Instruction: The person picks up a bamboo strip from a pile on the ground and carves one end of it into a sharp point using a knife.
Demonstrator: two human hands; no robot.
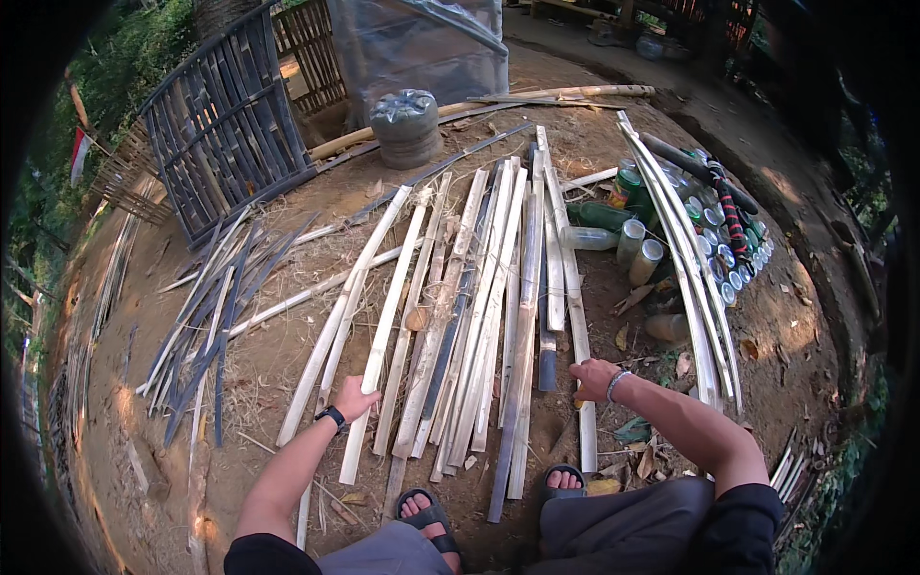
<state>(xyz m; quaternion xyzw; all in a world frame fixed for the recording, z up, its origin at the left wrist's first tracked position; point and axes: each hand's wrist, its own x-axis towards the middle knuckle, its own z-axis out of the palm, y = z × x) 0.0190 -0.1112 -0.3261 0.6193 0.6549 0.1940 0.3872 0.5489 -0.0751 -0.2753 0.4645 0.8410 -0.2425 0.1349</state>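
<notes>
My left hand (356,398) is closed round the lower part of a pale bamboo strip (386,321), its thumb over the top face. To the right, my right hand (596,379) grips the edge of another long bamboo strip (565,259) near its lower end. Between the hands lies a loose pile of bamboo strips (494,287), running roughly away from me, some pale and some dark-skinned. A few overlap at an angle. The fingertips of my right hand are partly hidden behind the hand.
Dark thin slats (216,307) lie crossed at the left. Glass bottles and jars (644,259) are gathered at the right beside long curved bamboo strips (685,259). Behind stand a grey ribbed container (405,129) and a dark bamboo panel (225,125). My sandalled feet (428,517) are close to the pile.
</notes>
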